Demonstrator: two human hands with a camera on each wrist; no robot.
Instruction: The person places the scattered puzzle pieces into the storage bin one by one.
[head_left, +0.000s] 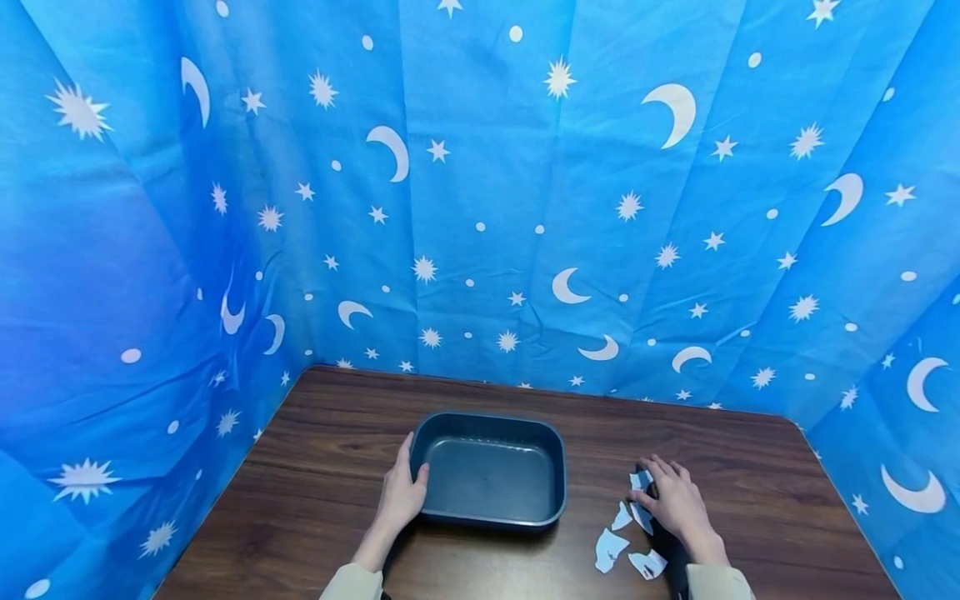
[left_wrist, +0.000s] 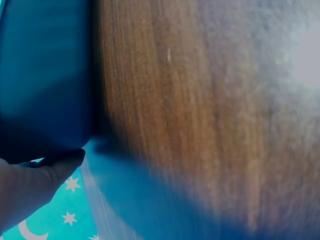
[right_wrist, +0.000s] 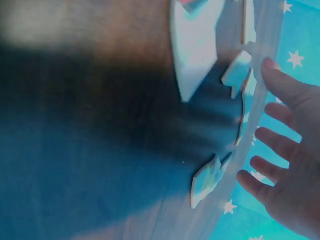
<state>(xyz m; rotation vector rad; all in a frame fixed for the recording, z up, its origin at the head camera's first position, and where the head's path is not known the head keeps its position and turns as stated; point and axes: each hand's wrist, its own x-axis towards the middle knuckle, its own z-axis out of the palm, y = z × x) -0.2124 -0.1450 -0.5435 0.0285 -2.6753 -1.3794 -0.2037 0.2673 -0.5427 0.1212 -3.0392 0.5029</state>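
Left fingers grip the tray; right fingers spread, empty, near illegibly marked fragments.

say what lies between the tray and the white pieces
Just bare table lies between the tray and the white pieces; the head view shows that stretch.

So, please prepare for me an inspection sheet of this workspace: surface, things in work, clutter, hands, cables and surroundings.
Surface: brown wood-grain table, glare near front edge of view.
Job's things: dark tray, no pieces inside; several pale, irregular pieces to its right.
Clutter: nothing seen.
Hands: left hand grips tray's left side; right hand at the pieces, fingers apart, contact unclear.
Cables: nothing seen.
Surroundings: blue cloth with white moons, stars.
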